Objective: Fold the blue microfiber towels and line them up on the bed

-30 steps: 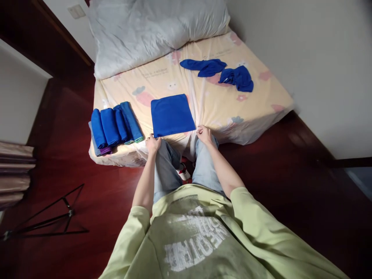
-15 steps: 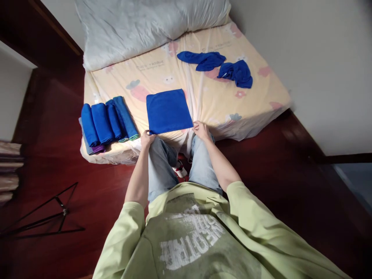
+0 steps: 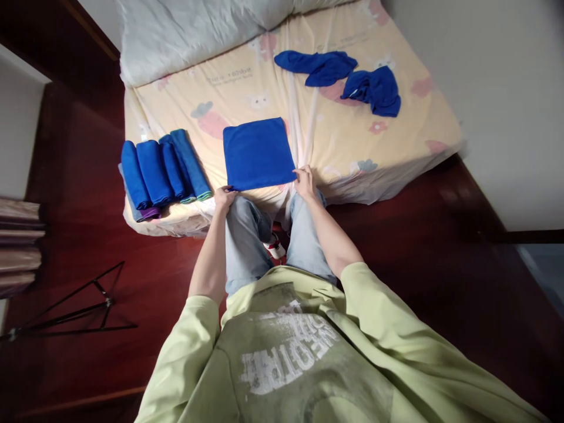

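A blue towel, folded to a near-square, lies flat at the near edge of the bed. My left hand pinches its near left corner. At the near right corner, my right hand has its fingers closed on the cloth. Left of it, several rolled towels in blue and blue-green lie side by side, with a purple one partly hidden beneath. Farther back on the right are two crumpled blue cloths, one long and one bunched.
The bed has a pale yellow sheet printed with carrots and rabbits. A white quilt is heaped at its far side. On the dark red floor at left stands a black tripod base, near a striped curtain. A wall is on the right.
The view has shifted slightly, so the bed and cloths sit higher in the picture. Both hands keep hold of the towel's near corners, and the towel looks the same.
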Motion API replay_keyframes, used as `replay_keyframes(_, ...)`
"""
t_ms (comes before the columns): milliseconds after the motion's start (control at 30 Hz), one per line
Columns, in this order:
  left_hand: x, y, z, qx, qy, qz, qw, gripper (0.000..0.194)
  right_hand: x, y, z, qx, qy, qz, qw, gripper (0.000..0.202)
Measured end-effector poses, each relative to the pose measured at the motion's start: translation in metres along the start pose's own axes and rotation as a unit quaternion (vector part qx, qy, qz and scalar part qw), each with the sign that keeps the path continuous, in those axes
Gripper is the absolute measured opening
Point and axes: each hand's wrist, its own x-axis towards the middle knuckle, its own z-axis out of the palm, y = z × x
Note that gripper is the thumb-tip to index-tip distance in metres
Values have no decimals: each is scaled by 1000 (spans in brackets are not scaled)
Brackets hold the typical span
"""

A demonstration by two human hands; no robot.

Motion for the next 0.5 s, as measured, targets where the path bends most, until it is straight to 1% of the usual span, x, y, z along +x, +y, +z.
replay_keyframes(100,-1,-1,-3,-40,43,33,998,51,3,5,4,34,21,-16,999,33)
replay_keyframes(200,0,-2,-6,-32,62,55,996,49,5,9,7,72,47,-24,996,23)
replay_keyframes(333,3,-2,-8,-9,86,89,992,44,2,7,5,101,69,-41,992,23)
replay_keyframes(400,5,-3,-7,-7,108,106,988,36,-1,4,2,108,74,-58,990,24)
replay_keyframes(500,3,-6,-3,-26,152,128,980,30,-5,1,-5,111,106,-92,984,29)
